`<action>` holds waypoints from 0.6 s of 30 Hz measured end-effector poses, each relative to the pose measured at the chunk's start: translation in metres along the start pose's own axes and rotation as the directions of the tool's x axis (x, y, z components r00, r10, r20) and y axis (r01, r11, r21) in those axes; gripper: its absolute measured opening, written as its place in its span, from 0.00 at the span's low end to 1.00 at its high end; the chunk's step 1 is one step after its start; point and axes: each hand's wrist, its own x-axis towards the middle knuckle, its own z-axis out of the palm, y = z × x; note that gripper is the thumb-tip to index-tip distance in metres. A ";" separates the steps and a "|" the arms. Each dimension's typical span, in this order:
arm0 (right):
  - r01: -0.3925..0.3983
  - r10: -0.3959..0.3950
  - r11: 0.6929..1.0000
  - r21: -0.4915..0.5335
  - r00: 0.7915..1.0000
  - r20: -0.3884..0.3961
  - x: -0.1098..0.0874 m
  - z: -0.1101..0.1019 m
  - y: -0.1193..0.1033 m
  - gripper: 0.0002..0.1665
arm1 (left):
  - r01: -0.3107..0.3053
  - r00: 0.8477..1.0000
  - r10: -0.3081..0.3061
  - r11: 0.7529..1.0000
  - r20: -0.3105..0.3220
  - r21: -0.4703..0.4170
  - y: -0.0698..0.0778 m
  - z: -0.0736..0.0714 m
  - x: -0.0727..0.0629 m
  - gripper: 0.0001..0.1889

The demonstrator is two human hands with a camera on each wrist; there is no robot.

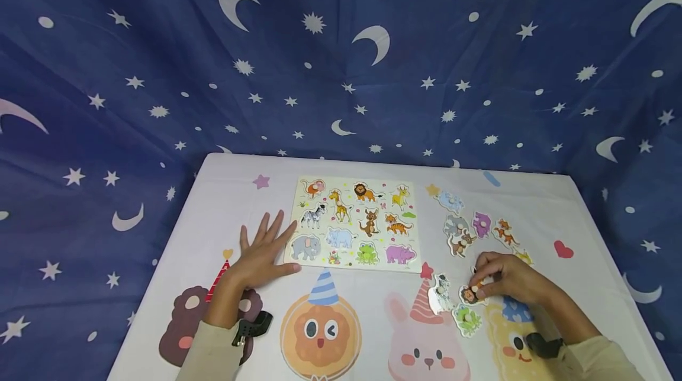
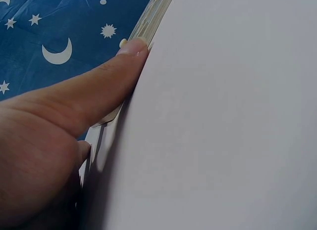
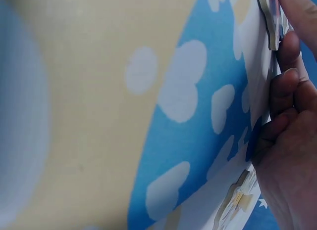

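The left hand [image 1: 259, 260] lies with spread fingers at the left edge of a wooden animal puzzle board [image 1: 358, 255]. In the left wrist view its thumb [image 2: 111, 74] touches the edge of the board [image 2: 157, 15]. On the right, the right hand [image 1: 508, 277] pinches a lion puzzle piece [image 1: 469, 294] by its knob, low over the tablecloth. Behind the fingers an orange bit shows, mostly hidden by them. Right beside the lion lie a zebra piece [image 1: 440, 295] and a frog piece [image 1: 467, 320]. The right wrist view catches a piece's edge [image 3: 269, 20] at the fingertips.
Beyond the right hand lie a rhino piece [image 1: 450, 200], an elephant piece [image 1: 455, 225] overlapped by a kangaroo piece [image 1: 461, 244], a hippo piece [image 1: 482, 224] and an orange animal piece [image 1: 504, 232]. A yellow piece [image 1: 524, 257] sits near the knuckles. A starry blue curtain [image 1: 330, 73] hangs behind the table.
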 end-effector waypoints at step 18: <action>0.061 -0.106 0.975 -0.213 0.973 -0.207 0.003 0.002 -0.006 0.14 | 0.010 1.000 -0.010 1.000 -0.010 0.005 0.001 0.001 0.000 0.53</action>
